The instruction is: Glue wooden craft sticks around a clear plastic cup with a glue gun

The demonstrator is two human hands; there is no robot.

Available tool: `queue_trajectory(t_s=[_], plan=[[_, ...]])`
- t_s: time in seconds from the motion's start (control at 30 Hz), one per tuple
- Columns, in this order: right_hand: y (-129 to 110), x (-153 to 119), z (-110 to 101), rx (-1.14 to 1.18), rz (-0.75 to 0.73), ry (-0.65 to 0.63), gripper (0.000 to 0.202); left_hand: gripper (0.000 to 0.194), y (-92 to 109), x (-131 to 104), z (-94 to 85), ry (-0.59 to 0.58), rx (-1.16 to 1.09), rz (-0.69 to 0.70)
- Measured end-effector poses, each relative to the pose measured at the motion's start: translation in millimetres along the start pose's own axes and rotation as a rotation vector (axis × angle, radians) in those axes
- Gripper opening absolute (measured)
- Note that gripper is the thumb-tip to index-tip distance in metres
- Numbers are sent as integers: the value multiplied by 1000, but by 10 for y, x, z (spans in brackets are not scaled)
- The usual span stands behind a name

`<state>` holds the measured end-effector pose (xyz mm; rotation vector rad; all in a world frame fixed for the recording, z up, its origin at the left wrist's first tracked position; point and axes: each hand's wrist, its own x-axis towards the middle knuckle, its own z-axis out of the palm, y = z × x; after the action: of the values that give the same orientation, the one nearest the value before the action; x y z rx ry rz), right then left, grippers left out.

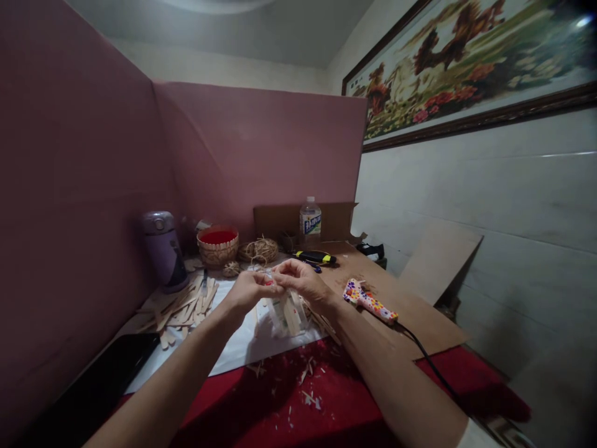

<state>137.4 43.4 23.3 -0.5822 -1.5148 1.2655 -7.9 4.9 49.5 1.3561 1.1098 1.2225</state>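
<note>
My left hand (252, 291) and my right hand (302, 280) meet above the white sheet (233, 354), their fingers closed on the top of a clear plastic bag (280, 314). Pale wooden pieces show through the bag, which hangs down below my fingers. A small red spot is visible between the fingertips. Flat wooden sticks (186, 308) lie in a loose pile to the left of my hands. A flower-patterned glue gun (370, 302) rests on the cardboard to the right.
A purple bottle (164, 252), a red-lined basket (217, 247), a twine bundle (259, 249) and a clear bottle (310, 223) stand behind. A yellow-black tool (316, 257) lies on the cardboard (420, 330). A black device (93, 386) sits front left. Wood scraps dot the red cloth (261, 410).
</note>
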Motion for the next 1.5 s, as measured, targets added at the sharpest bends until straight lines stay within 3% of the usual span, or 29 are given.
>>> queue_trajectory(t_s=[0.1,0.2,0.3,0.43,0.57,0.87,1.03,1.13,1.2,1.37,1.5], plan=[[24,-21,-27,-55,-38,74,39,19,-5,53,-20,57,-115,-41],[-29,-130,-30,-195,-194,142,34,13,-40,114,-80,169,-273,-112],[-95,-245,17,-346,-393,108,26,8,-63,138,-141,260,-427,-204],[-71,-278,79,-442,-464,116,9,12,-70,86,-153,320,-575,-255],[15,-232,70,-407,-416,173,8,14,-117,24,-143,340,-631,-260],[29,-241,84,-372,-337,170,17,7,-263,-27,-179,362,-621,-234],[133,-214,54,-208,-103,237,47,17,-218,-50,-137,418,-634,-41],[261,-183,59,-96,18,193,79,25,-193,-78,-92,418,-630,20],[310,-180,85,-45,37,163,88,27,-185,-102,-50,415,-630,36],[222,-213,135,30,12,183,66,29,-179,-158,36,373,-635,100],[111,-218,105,119,52,160,64,28,-203,-169,26,313,-598,126]])
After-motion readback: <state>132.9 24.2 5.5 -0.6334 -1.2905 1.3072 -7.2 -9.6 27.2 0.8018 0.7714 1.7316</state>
